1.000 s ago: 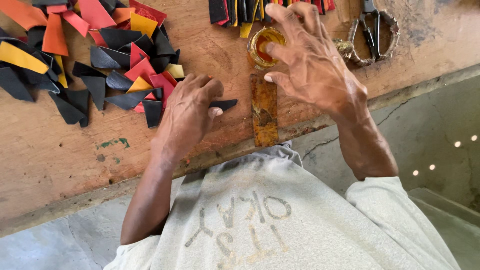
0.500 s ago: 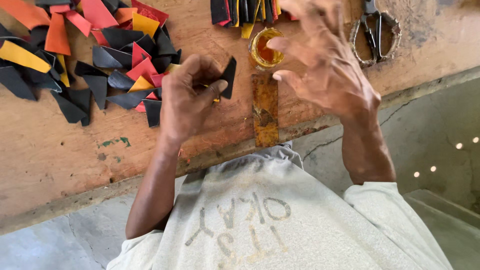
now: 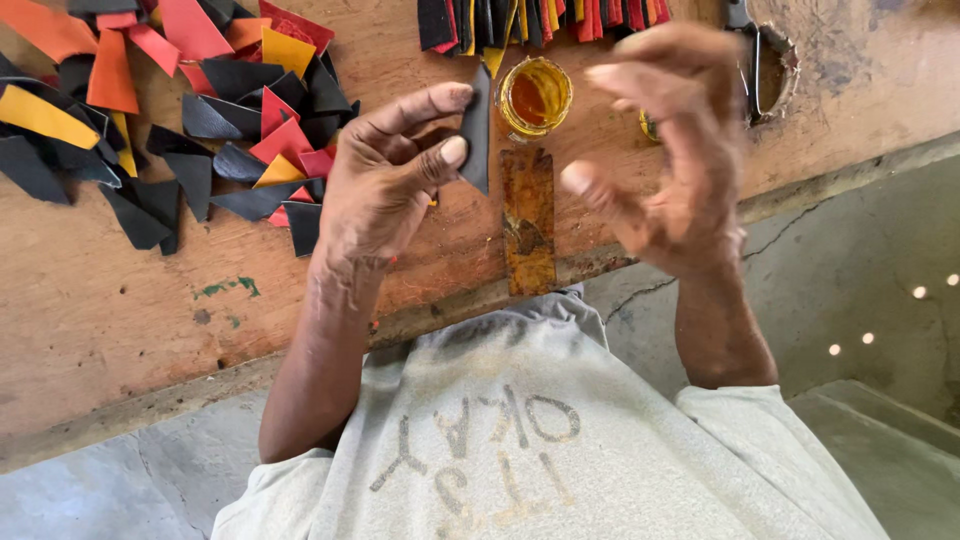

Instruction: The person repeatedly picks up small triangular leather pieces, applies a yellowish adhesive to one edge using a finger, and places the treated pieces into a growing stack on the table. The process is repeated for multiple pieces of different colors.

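My left hand [image 3: 390, 180] is raised above the wooden board [image 3: 120, 300] and pinches a small black leather piece [image 3: 477, 130] between thumb and forefinger. My right hand [image 3: 665, 150] hovers to the right of it, fingers spread and curled, holding nothing. Between the hands, on the board, sits a small round tin of amber glue [image 3: 535, 97], with a glue-stained rectangular strip [image 3: 528, 220] just below it.
A heap of black, red, orange and yellow leather pieces [image 3: 170, 110] covers the board's left side. A row of sorted pieces [image 3: 540, 20] lies along the top edge. Scissors [image 3: 755, 60] rest at the top right. Grey concrete floor [image 3: 850, 270] lies to the right.
My left hand picked the black piece off the board and lifted it upright. My right hand came away from the glue tin and moved right, fingers spread.
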